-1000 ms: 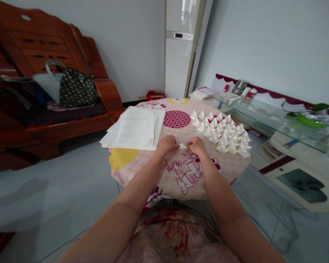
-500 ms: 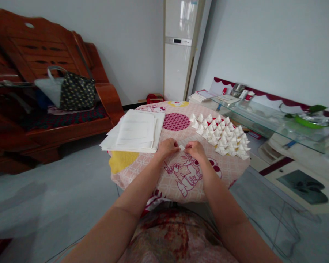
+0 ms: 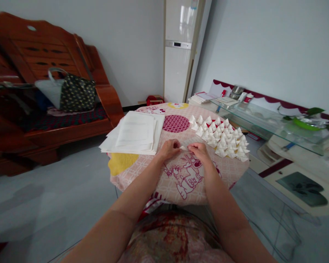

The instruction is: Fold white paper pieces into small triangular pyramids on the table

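Between my hands is a small folded piece of white paper [image 3: 183,147], mostly hidden by the fingers. My left hand [image 3: 170,149] pinches its left side, closed. My right hand [image 3: 199,149] is also closed, with thumb and fingertips at the paper's right side. Both hands rest low over the round table's patterned cloth [image 3: 150,173]. Right of my right hand stand rows of small pointed folded-paper pieces [image 3: 222,135], several of them close together. Left of my left hand lies a stack of white paper sheets [image 3: 135,131].
A glass-topped cabinet [image 3: 263,122] runs along the right wall, bearing books [image 3: 203,96], cups and a green dish [image 3: 307,123]. At left is a wooden bench [image 3: 57,133] with a dark patterned bag [image 3: 78,93]. A tall white air conditioner [image 3: 177,69] stands behind the table.
The fingers have shifted on the small paper. My right hand first came closer to the left, then moved slightly back right. The view has tilted up a little.
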A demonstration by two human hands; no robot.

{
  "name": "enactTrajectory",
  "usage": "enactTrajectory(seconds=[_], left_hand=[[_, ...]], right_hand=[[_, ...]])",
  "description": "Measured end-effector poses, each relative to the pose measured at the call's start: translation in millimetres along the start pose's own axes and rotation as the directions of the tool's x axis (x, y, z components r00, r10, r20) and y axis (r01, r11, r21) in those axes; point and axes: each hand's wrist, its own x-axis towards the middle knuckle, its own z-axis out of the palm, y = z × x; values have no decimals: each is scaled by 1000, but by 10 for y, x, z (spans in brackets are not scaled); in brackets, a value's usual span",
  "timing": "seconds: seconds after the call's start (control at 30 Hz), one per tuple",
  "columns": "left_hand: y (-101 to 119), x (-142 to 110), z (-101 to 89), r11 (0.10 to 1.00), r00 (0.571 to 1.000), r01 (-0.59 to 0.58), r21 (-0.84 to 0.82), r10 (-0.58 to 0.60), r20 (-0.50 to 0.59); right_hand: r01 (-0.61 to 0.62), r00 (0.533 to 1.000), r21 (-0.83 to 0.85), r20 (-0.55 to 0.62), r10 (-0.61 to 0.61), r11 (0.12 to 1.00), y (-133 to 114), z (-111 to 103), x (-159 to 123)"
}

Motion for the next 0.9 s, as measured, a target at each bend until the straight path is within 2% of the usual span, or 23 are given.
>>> enactTrajectory(seconds=[0.17,0.3,0.4,0.63,0.9], left_hand=[[-34,6,-27,986,1000,-11,-167,12,3],[-65,14,-17,906,995,65,-418,-25,100],[-86,26,-8,860,992,85,-503,-26,124],[-104,29,-18,824,990,94,-559,-18,139],[-45,18,-27,848,991,98,-521,-33,133]], right_hand=[[123,992,-89,49,-119,988,14,13,-13],[100,983,-49,159,-91,994,3,29,-18],[74,962,16,262,-75,997,-27,33,-39],[-35,923,88,384,-1,996,-125,31,-86],[-50,909,98,418,4,994,-223,-8,-129]])
